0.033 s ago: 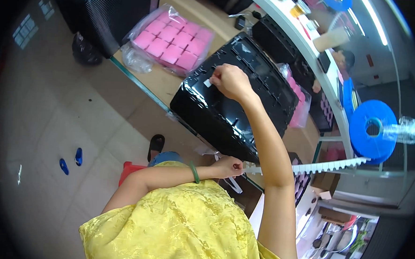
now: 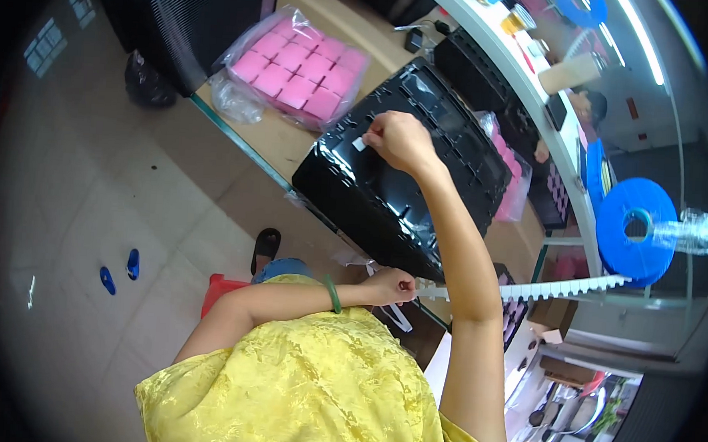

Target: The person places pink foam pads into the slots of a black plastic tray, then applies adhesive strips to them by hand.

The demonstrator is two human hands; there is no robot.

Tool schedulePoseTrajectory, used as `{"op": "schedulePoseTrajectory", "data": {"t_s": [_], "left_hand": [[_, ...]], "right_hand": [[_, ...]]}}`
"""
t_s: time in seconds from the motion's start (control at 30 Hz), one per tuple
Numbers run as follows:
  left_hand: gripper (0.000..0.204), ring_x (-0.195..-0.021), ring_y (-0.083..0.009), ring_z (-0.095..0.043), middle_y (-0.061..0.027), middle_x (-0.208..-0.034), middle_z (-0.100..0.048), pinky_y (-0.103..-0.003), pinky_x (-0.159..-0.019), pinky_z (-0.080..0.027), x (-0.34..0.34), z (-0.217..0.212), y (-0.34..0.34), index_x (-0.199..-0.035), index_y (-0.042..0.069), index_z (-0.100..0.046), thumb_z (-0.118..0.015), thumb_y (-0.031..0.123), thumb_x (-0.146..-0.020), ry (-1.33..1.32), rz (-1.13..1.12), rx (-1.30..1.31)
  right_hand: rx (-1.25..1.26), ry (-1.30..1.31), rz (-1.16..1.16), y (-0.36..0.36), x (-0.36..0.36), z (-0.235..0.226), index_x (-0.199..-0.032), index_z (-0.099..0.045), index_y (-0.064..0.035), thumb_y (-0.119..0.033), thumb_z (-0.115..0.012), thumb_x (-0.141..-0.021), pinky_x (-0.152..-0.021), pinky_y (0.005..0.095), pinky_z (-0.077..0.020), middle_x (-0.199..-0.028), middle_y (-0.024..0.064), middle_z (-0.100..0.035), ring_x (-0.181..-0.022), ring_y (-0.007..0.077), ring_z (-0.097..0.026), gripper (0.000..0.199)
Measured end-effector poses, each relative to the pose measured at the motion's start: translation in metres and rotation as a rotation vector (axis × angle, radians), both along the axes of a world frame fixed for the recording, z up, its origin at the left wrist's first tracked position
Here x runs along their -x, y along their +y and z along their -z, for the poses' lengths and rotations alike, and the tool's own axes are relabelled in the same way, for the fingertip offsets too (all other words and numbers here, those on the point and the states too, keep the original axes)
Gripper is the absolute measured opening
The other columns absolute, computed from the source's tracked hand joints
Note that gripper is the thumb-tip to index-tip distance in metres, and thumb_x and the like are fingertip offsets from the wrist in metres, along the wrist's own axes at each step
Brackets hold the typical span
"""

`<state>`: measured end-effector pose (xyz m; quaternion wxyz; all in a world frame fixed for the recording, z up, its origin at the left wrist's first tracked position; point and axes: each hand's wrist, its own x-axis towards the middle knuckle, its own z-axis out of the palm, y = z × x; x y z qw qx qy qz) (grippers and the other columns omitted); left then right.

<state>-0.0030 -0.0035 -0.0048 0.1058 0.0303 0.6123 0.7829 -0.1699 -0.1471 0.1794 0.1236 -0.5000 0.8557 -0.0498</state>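
A glossy black plastic casing (image 2: 356, 185) with ribs and clips lies on the bench in front of me. My right hand (image 2: 400, 141) is over its upper face, fingers pinched on a small white sticker (image 2: 359, 144) near the casing's left edge. Whether the sticker touches the surface, I cannot tell. Close to my body, below the casing, my left hand (image 2: 390, 287) is closed on the end of a white label strip (image 2: 558, 290). That strip passes behind my right forearm and runs right to a blue reel (image 2: 636, 229). A green bangle (image 2: 332, 294) circles my left wrist.
Bagged pink foam blocks (image 2: 298, 72) lie beyond the casing at left, beside a tall black ribbed part (image 2: 196, 29). More bagged foam (image 2: 510, 177) sits to its right. A white shelf (image 2: 530, 74) curves along the back. Blue slippers (image 2: 133, 264) lie on the floor.
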Motion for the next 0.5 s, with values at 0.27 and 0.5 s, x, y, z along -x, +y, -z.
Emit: {"op": "schedulePoseTrajectory", "data": {"t_s": [0.27, 0.5], "left_hand": [[0.019, -0.064, -0.012, -0.069, -0.0026, -0.072, -0.071, -0.028, -0.062, -0.054, 0.007, -0.006, -0.025, -0.085, 0.004, -0.072, -0.071, 0.022, -0.092, -0.011, 0.044, 0.051], [0.019, -0.065, -0.0121, -0.07, -0.0021, -0.072, -0.071, -0.029, -0.062, -0.054, 0.006, -0.002, -0.035, -0.087, 0.004, -0.071, -0.072, 0.022, -0.093, 0.013, 0.058, 0.06]], "right_hand": [[-0.092, 0.127, -0.002, -0.021, 0.004, 0.001, -0.088, -0.078, -0.002, -0.017, -0.076, -0.081, -0.08, 0.043, -0.0578, -0.086, 0.0182, -0.075, -0.086, 0.035, -0.073, 0.017], [0.073, -0.153, 0.021, -0.001, 0.0, -0.002, -0.091, -0.078, -0.0048, -0.014, -0.068, -0.081, -0.086, 0.0429, -0.0566, -0.095, 0.0161, -0.074, -0.094, 0.034, -0.072, 0.017]]}}
